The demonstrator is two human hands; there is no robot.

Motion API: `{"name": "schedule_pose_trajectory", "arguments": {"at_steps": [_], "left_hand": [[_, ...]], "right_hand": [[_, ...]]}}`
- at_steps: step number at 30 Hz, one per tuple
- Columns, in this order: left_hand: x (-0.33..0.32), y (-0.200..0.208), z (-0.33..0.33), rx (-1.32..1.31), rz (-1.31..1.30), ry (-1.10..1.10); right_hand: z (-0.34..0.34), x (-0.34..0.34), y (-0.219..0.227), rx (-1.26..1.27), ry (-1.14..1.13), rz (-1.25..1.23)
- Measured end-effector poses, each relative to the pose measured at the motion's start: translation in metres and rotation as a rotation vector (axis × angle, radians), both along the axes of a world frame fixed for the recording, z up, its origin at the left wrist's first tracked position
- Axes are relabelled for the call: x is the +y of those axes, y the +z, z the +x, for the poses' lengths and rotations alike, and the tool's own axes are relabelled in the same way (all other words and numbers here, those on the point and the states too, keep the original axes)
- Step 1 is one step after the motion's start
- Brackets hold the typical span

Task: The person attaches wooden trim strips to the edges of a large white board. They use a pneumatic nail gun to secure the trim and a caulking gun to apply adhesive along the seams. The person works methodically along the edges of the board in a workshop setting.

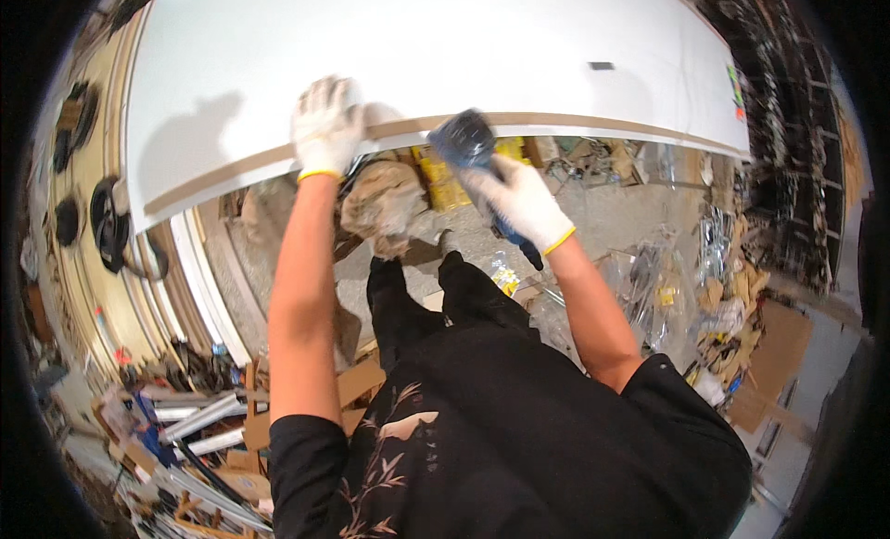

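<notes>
A large white panel spans the far side, with a brown wood-coloured strip along its near edge. My left hand, in a white knit glove with a yellow cuff, lies on that edge across the strip. Its fingers stretch out over the white surface. My right hand, gloved the same way, is wrapped round a blue and black power tool. The tool's dark head is at the strip, right of my left hand; blur hides whether they touch. Its exact kind cannot be made out.
A small dark piece lies on the panel. Beneath it are a crumpled tan sack and yellow packages. Clear plastic wrapping litters the right. Long boards and scrap strips crowd the left; cardboard lies right.
</notes>
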State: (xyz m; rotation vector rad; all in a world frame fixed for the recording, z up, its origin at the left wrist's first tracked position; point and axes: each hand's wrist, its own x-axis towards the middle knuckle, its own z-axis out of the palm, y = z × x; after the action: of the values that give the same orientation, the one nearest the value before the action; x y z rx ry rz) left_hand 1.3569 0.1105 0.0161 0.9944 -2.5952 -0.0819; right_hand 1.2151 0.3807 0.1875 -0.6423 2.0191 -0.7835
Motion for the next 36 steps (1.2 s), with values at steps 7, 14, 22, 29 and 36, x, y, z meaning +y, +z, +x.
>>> {"name": "schedule_pose_trajectory", "arguments": {"at_steps": [7,14,22,29,36], "left_hand": [[-0.002,0.011,-0.01,-0.41,0.165,0.147],[0.119,0.004,-0.185,-0.463,0.083,0.027],[0.292,0.011,-0.39,-0.023,0.068,-0.381],[0.308,0.017,-0.427,0.027,0.113,-0.686],[0.313,0.023,-0.422,0.024,0.146,-0.723]], "right_hand": [[-0.056,0.152,0.015,0.437,0.364,0.406],[-0.144,0.347,-0.042,0.314,0.156,0.596],[-0.24,0.426,-0.015,0.264,-0.053,0.579],[-0.304,0.419,-0.026,0.23,-0.285,0.269],[-0.337,0.357,-0.031,-0.061,-0.427,-0.029]]}}
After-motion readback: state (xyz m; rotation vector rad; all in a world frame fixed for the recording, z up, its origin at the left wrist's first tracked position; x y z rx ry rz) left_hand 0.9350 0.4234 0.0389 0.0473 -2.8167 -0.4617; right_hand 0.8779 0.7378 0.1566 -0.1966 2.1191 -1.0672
